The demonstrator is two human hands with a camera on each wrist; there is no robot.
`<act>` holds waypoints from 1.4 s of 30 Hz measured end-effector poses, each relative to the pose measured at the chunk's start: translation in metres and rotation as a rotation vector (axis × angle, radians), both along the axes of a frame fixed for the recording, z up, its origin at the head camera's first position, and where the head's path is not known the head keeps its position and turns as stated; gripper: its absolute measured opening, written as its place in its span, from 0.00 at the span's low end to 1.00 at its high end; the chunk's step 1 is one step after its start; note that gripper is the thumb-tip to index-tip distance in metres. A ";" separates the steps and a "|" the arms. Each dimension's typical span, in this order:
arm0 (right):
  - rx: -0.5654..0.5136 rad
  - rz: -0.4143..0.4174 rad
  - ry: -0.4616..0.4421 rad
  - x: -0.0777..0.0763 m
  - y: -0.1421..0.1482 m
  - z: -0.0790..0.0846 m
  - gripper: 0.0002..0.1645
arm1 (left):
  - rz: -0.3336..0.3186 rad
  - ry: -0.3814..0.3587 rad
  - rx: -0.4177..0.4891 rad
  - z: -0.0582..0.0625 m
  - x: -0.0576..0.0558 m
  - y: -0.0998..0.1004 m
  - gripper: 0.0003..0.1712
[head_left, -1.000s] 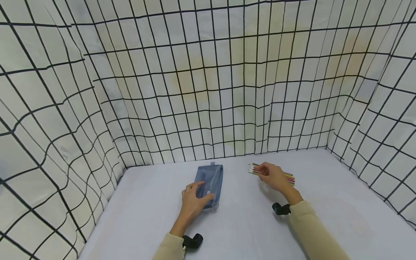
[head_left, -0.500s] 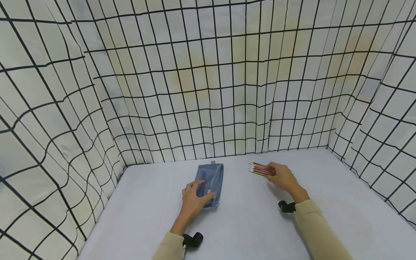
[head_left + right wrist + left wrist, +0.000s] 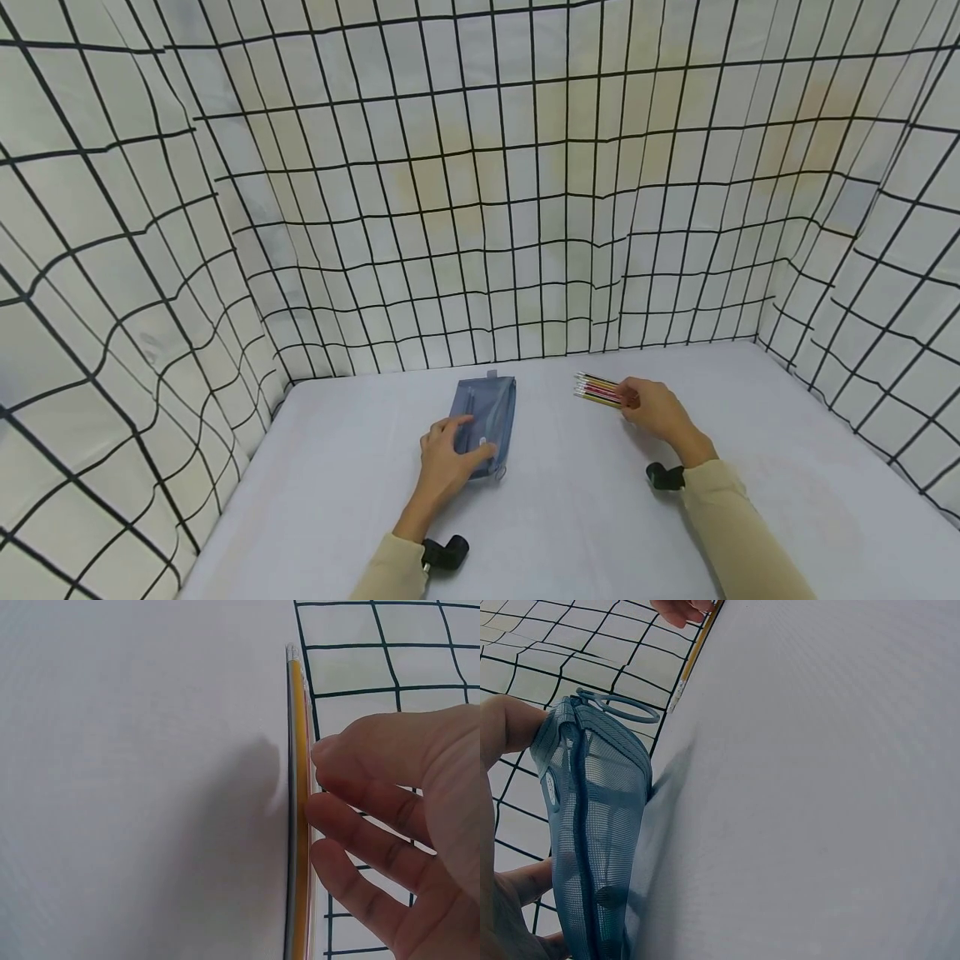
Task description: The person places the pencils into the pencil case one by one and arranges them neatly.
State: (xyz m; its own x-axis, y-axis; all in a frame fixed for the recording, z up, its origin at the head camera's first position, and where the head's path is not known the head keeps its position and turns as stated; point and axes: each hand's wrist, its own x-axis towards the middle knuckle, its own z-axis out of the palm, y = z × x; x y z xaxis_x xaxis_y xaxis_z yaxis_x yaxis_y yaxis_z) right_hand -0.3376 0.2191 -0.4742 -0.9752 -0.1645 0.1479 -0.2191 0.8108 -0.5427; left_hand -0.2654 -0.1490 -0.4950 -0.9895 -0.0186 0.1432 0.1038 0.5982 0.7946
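A blue mesh pencil case [image 3: 492, 408] with a zip lies flat on the white table, left of centre. My left hand [image 3: 442, 467] holds it, the thumb at its near side and the fingers over its left side. The left wrist view shows the case [image 3: 611, 802] edge-on, with a wrist loop at one end. To the right lie several pencils [image 3: 597, 390] side by side, yellow, red and dark, with white ends pointing left. My right hand [image 3: 660, 412] is over them and hides their other ends. In the right wrist view its loosely bent fingertips touch the pencils [image 3: 301, 787].
A white cloth [image 3: 555, 517] covers the table. White walls with a black grid [image 3: 480, 208] stand at the back and both sides. A black wrist camera [image 3: 446, 553] sits at the left cuff, another wrist camera [image 3: 663, 477] at the right cuff.
My right hand has slid rightward along the pencils, uncovering more of their white-ended part. The pencils have stayed in place. The left hand and the pencil case have not moved.
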 end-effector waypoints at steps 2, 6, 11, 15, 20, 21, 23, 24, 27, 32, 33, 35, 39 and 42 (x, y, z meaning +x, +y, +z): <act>0.009 0.002 0.001 0.000 0.001 0.000 0.16 | 0.001 0.002 -0.002 0.000 0.000 0.000 0.41; 0.027 -0.007 -0.003 -0.002 0.001 -0.002 0.16 | 0.003 -0.003 0.003 0.000 0.001 0.001 0.41; 0.063 -0.015 -0.013 -0.003 0.000 -0.004 0.15 | 0.007 -0.006 0.002 0.000 0.001 0.000 0.41; 0.082 -0.017 -0.012 -0.002 -0.001 -0.004 0.15 | 0.005 -0.006 0.002 -0.001 0.000 0.000 0.41; 0.100 -0.019 -0.027 -0.001 -0.002 -0.005 0.15 | 0.008 -0.009 0.004 -0.001 0.000 0.000 0.41; 0.104 -0.020 -0.031 -0.001 -0.002 -0.005 0.15 | 0.009 -0.010 0.004 0.000 0.000 0.000 0.41; 0.109 -0.020 -0.039 0.000 -0.002 -0.005 0.16 | 0.011 -0.013 0.005 0.000 0.000 -0.001 0.41; 0.112 -0.020 -0.043 0.000 -0.003 -0.005 0.16 | 0.010 -0.012 0.003 0.000 0.000 0.000 0.41; 0.121 -0.018 -0.051 0.000 -0.003 -0.004 0.16 | 0.007 -0.009 0.002 0.000 0.000 0.000 0.41; 0.127 -0.011 -0.059 0.001 -0.003 -0.003 0.16 | 0.005 -0.009 0.002 0.000 0.000 0.000 0.41; 0.128 -0.010 -0.057 0.001 -0.003 -0.004 0.16 | 0.005 -0.008 0.002 -0.001 0.000 0.000 0.41; 0.133 -0.007 -0.054 0.001 -0.003 -0.003 0.16 | 0.005 -0.007 0.001 -0.001 0.000 -0.001 0.41; 0.137 -0.006 -0.054 0.003 -0.005 -0.001 0.16 | 0.004 -0.003 -0.002 -0.001 0.000 -0.001 0.41; 0.130 -0.001 -0.059 0.003 -0.005 0.001 0.16 | 0.006 0.000 -0.001 -0.001 -0.001 -0.001 0.41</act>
